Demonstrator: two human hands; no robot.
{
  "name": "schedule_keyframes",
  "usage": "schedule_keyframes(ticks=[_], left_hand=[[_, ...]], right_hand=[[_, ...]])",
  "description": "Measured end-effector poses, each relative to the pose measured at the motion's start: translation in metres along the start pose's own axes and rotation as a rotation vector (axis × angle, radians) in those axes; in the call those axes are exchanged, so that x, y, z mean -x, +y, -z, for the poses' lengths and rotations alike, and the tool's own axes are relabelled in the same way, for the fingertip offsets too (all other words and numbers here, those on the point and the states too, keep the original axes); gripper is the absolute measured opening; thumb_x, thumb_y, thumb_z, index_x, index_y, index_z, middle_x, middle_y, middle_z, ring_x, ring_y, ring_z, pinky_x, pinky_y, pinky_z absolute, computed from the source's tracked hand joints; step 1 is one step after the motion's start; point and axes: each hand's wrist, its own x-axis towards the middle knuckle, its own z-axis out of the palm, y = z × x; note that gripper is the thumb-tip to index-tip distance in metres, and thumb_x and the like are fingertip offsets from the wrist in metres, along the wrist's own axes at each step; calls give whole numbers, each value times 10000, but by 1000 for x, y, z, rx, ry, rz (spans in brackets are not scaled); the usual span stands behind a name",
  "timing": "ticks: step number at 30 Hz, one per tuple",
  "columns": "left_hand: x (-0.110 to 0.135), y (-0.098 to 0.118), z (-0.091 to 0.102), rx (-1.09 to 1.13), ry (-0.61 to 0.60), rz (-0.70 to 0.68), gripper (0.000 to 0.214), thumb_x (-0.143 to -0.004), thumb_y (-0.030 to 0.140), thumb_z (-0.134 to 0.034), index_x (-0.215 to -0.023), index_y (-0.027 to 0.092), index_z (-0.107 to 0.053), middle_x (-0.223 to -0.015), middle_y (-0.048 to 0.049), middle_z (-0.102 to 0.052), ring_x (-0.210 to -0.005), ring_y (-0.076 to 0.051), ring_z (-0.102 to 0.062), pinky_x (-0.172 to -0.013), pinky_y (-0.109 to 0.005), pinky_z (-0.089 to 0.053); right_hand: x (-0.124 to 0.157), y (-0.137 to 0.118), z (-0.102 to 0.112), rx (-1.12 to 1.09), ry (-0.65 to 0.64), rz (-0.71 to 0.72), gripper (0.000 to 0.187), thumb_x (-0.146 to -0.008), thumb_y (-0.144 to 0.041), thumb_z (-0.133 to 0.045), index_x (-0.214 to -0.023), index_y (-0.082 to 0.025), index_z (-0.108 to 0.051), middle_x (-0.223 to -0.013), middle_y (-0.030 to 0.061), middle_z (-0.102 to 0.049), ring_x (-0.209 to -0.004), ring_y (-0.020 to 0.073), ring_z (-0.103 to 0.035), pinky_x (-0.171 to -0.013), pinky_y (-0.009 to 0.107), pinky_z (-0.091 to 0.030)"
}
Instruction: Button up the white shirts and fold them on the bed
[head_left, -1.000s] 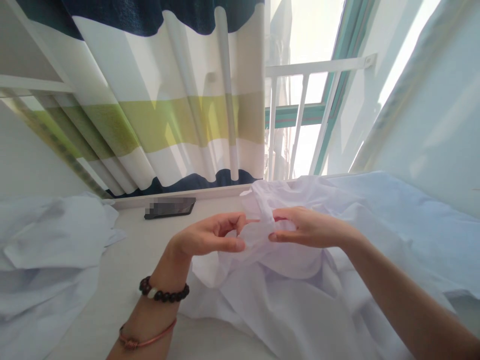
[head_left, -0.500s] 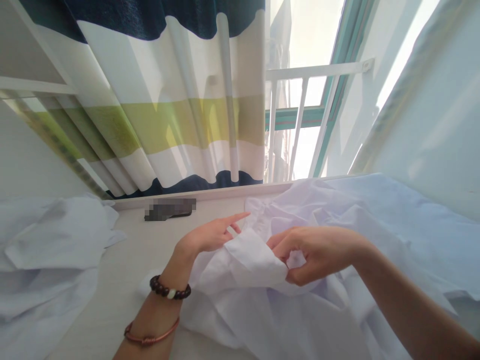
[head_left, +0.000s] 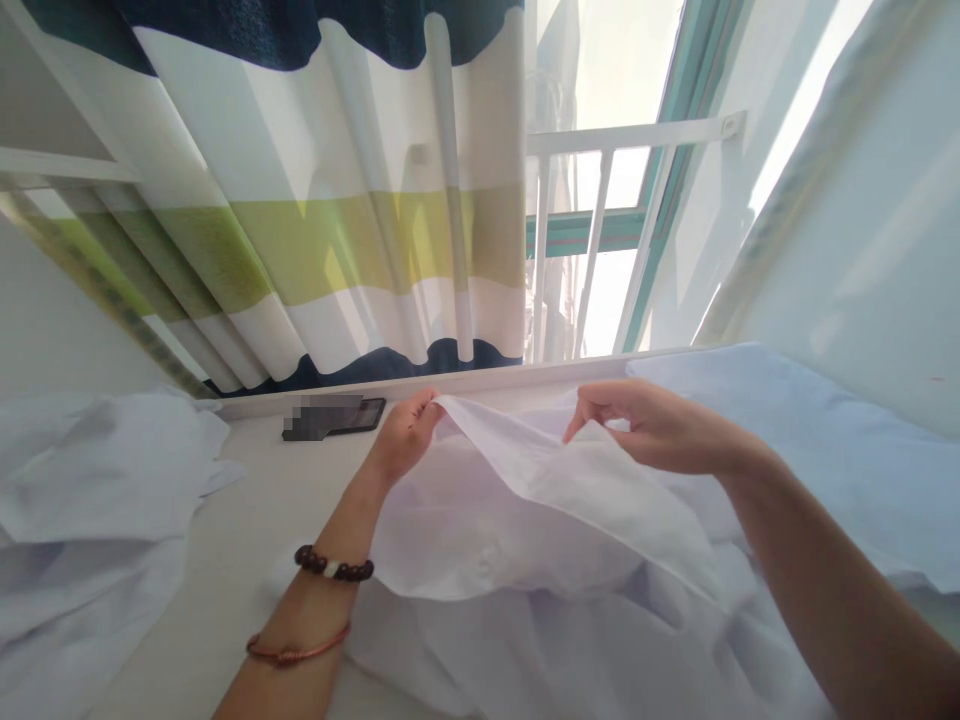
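A white cloth garment lies spread and rumpled in front of me, its far edge lifted. My left hand is closed on the upper left corner of the garment, the thumb and fingers pinching its edge. On that wrist are a dark bead bracelet and a copper-coloured bangle. My right hand pinches a fold of the same garment farther right, with its fingertips at the fabric. Between the two hands the cloth stretches in a sloping fold. What kind of garment it is cannot be made out.
Left of my arm lies a pile of white cloth. A dark phone, partly blurred out, rests near the far ledge. Pale blue-white fabric spreads at the right. Behind are a striped curtain and a white railing before the window.
My left hand has gone from a pointing finger to gripping the cloth's corner, slightly farther away. My right hand has moved up and away, and the cloth's far edge is now raised and stretched.
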Motion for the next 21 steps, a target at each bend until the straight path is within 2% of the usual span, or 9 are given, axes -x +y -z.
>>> schedule_keyframes(ticks=[3,5,9,11,12,13,16,19,21], left_hand=[[4,19,10,29,47,13,422,-848,517,-579,-613,203,-423,-534,53,-408,-516,-107,-396,-494,-210,-335],[8,32,10,120,-57,46,479,-783,602,-639,-636,203,-418,-522,67,-392,-474,-85,-354,-437,-190,-280],[16,45,8,280,-592,175,480,-615,601,-792,-790,191,-613,-697,22,-632,-598,-137,-557,-510,-203,-422],[16,42,8,207,-835,276,416,-583,497,-838,-828,189,-701,-783,-3,-700,-688,-189,-626,-580,-235,-476],[15,39,8,129,-894,322,347,-594,441,-837,-808,191,-727,-776,-4,-712,-700,-204,-639,-593,-242,-482],[14,35,8,49,-901,352,267,-618,391,-820,-783,196,-742,-757,0,-715,-707,-212,-648,-601,-246,-483],[10,24,7,-19,-777,324,167,-673,296,-751,-818,214,-755,-794,10,-728,-793,-232,-667,-667,-257,-501],[9,16,6,155,-688,300,316,-665,258,-740,-977,210,-723,-882,-4,-733,-858,-238,-668,-710,-276,-519],[10,12,8,266,-649,321,443,-659,246,-761,-1092,217,-671,-918,-8,-724,-848,-221,-667,-700,-275,-523]], right_hand=[[-3,17,7,-237,272,-46,206,-756,-396,-617,-732,-246,-477,-718,7,-615,-658,181,-574,-570,286,-444],[-5,27,8,-356,443,-51,276,-711,-420,-651,-748,-261,-428,-709,-12,-570,-615,168,-535,-522,278,-401],[-8,35,7,-461,597,-127,319,-678,-458,-646,-826,-285,-422,-709,-16,-519,-602,179,-497,-502,290,-365],[-7,32,9,-457,636,-187,329,-680,-475,-631,-853,-287,-422,-669,-21,-466,-581,173,-458,-500,295,-344],[-6,29,10,-453,674,-198,346,-670,-471,-643,-862,-285,-423,-659,-24,-445,-575,167,-440,-503,296,-336],[-4,26,12,-454,720,-197,366,-656,-459,-662,-869,-282,-424,-658,-26,-432,-577,161,-429,-511,297,-336],[1,21,16,-499,849,-156,365,-639,-410,-689,-861,-275,-433,-664,-29,-420,-595,153,-416,-544,303,-344],[4,25,23,-515,929,-139,318,-654,-416,-660,-850,-276,-452,-671,-14,-455,-630,175,-449,-579,327,-350],[5,33,30,-405,908,-164,306,-707,-470,-601,-903,-273,-473,-763,31,-545,-705,205,-520,-623,353,-383]])
